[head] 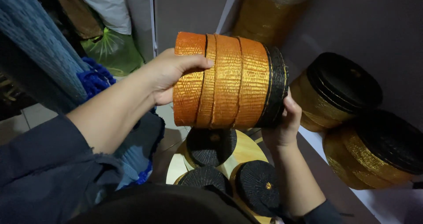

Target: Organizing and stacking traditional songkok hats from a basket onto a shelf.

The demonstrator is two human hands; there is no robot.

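A stack of orange ribbon rolls (224, 80), capped by one black roll (275, 87), lay sideways in mid-air, its long axis running left to right between both hands. The left hand (169, 74) clasped the orange end, thumb over the top; the right hand (284, 122) cupped the black end from below. More rolls (211, 147) stood beneath.

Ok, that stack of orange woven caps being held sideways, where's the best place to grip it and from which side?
Probably at the two end faces, pressing inward. The stack of orange caps lies on its side with several loose nested rims, so squeezing along its axis keeps them together. The left hand already comes from the orange end, thumb over the rim; the right hand supports the black end from below.
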